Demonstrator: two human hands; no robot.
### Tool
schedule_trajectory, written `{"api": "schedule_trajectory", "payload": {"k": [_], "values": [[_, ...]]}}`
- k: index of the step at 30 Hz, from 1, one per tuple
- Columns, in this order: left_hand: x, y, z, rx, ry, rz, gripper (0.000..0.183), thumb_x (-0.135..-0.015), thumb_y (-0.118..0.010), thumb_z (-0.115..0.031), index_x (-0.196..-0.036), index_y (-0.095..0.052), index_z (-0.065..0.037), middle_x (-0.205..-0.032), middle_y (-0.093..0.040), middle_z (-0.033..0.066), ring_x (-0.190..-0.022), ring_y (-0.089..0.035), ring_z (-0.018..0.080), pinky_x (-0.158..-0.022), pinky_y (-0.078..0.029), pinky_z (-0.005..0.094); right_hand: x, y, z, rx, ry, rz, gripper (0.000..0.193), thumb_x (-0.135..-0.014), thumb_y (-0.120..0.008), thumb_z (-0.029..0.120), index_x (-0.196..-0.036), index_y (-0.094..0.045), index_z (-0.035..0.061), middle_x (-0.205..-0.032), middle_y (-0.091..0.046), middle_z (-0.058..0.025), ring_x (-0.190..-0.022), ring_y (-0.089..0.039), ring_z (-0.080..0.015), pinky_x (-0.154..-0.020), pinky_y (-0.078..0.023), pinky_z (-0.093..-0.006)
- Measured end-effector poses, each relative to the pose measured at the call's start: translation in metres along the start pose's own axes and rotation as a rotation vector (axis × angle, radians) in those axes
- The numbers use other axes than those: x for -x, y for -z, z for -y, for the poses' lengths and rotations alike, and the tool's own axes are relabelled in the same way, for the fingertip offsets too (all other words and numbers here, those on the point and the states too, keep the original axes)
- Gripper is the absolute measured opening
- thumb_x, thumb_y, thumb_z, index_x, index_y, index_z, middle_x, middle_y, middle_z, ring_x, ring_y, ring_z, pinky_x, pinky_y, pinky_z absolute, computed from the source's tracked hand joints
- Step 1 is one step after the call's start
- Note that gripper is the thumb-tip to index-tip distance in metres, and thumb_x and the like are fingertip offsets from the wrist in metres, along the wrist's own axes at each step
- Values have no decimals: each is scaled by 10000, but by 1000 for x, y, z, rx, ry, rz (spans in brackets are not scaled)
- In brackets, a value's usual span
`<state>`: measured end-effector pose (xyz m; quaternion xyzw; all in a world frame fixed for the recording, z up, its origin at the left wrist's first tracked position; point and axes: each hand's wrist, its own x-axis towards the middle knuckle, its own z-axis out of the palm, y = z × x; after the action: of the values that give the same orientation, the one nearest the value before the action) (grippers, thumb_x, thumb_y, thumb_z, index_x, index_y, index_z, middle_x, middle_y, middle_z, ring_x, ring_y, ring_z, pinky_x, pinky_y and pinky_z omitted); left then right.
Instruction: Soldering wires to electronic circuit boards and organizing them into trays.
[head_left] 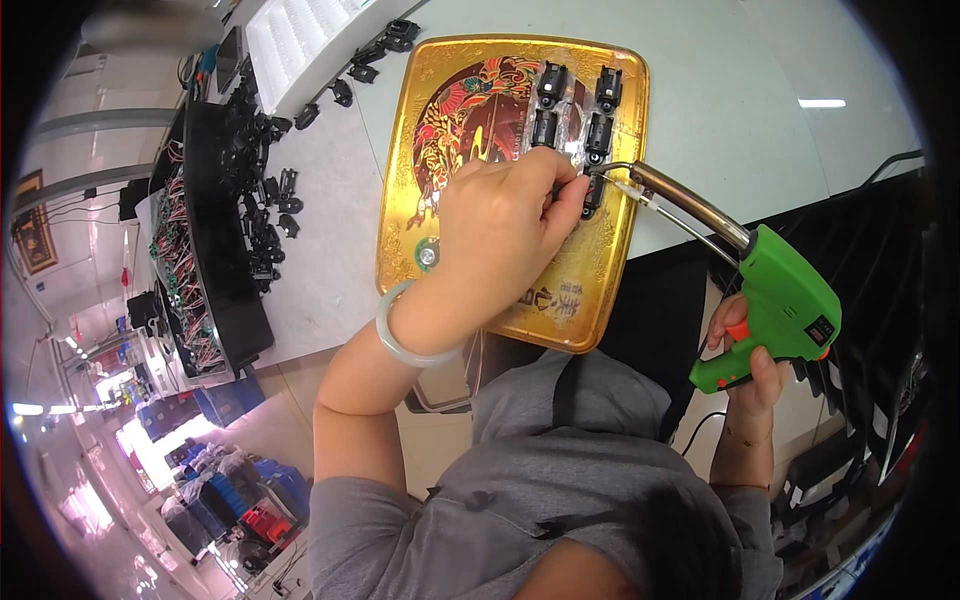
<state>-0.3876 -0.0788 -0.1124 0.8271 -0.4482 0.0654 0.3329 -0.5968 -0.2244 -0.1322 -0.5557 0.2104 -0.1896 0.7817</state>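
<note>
My right hand grips a green gun-shaped soldering iron with an orange trigger. Its long metal barrel points left, with the tip at a small black part on a gold tin lid. Over the lid, my left hand has its thumb and fingers pinched together right by that tip; what lies between them is hidden. More small black parts stand in two columns on the lid, among them one at the upper right and one at the upper left.
Many loose black parts lie on the table's left side. A black bin there holds circuit boards and wires. White foam trays stand at the back left. The lid's near edge overhangs the table, close to my body. A round metal-centred piece sits on the lid.
</note>
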Motion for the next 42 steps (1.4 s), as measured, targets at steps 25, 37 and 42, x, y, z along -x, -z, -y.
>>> {"api": "schedule_trajectory", "payload": {"k": [25, 37, 42], "values": [[0, 1, 0, 4, -21, 22, 125, -696, -656, -115, -669, -539, -80, -486, -512, 37, -436, -507, 211, -462, -367, 313, 6, 5, -14, -60, -76, 76, 407, -747, -583, 384, -805, -477, -5, -688, -473, -83, -599, -460, -128, -508, -376, -216], [-1, 5, -1, 27, 34, 85, 89, -701, -663, -100, -701, -592, -46, -536, -559, 55, -450, -513, 145, -443, -391, 238, 9, 4, -22, -97, -69, 54, 387, -751, -579, 361, -818, -459, -1, -689, -455, -77, -602, -456, -134, -509, -381, -223], [-1, 6, -2, 38, 52, 99, 88, -709, -660, -97, -710, -595, -38, -544, -564, 55, -450, -511, 132, -440, -390, 230, 9, 3, -19, -83, -75, 73, 400, -748, -577, 380, -807, -463, 1, -688, -457, -76, -603, -455, -133, -508, -382, -224]]}}
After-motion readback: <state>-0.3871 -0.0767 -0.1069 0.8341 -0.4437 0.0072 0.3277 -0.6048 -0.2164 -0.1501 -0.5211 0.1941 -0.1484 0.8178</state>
